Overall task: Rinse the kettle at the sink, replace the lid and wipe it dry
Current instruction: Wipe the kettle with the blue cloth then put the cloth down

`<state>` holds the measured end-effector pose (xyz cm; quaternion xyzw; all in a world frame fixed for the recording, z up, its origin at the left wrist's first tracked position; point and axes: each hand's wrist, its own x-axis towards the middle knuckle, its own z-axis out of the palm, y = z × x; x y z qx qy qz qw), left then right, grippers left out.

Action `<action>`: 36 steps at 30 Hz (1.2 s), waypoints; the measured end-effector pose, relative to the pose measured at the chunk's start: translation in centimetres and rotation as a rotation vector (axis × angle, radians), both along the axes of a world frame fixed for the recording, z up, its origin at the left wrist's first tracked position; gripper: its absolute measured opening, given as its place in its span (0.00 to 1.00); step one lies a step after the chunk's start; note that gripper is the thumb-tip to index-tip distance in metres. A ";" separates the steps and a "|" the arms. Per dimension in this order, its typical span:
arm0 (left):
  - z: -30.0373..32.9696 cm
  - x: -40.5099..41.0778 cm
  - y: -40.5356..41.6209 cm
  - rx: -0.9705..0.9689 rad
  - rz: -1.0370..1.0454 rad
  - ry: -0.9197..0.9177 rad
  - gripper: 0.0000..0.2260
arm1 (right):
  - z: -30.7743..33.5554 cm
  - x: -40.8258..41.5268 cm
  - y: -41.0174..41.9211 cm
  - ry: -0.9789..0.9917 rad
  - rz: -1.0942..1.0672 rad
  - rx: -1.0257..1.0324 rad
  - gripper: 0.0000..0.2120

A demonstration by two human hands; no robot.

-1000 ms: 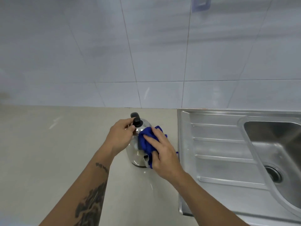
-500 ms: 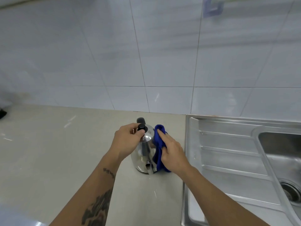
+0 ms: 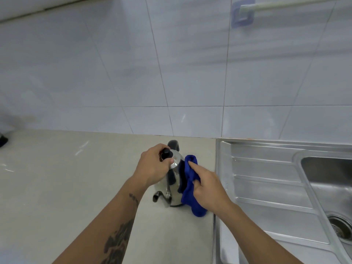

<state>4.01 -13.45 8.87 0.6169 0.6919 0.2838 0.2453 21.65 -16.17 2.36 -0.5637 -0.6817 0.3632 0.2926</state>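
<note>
A shiny steel kettle stands upright on the beige counter, just left of the sink's drainboard. Its lid is on, topped by a black knob, and its spout points toward me. My left hand grips the lid around the knob and steadies the kettle. My right hand presses a blue cloth flat against the kettle's right side, index finger stretched upward. The cloth hangs down to the counter and hides that side of the kettle.
A stainless steel sink with a ribbed drainboard fills the right side, its drain at the lower right. White tiled wall runs behind the counter, with a rail mount high up. A dark object sits at the far left edge.
My right hand has slid the blue cloth from the kettle's front top around to its right side and downward. The left hand stays on the lid. The view has shifted left.
</note>
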 end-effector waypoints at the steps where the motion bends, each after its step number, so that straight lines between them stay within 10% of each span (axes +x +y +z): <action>1: 0.3 -0.2 0.2 -0.021 -0.024 0.004 0.11 | 0.2 -0.2 0.1 -0.003 0.001 0.031 0.29; 18: -2.9 2.8 -1.2 0.172 -0.065 0.540 0.28 | -1.8 -0.6 2.1 -0.106 -0.046 -0.053 0.21; 25: -3.6 4.3 -1.7 0.169 -0.041 0.513 0.30 | -1.8 -1.0 2.9 0.056 0.022 0.080 0.36; 36: -4.0 3.4 -1.9 0.196 -0.063 0.562 0.24 | -3.4 -0.8 2.5 0.107 -0.046 0.043 0.30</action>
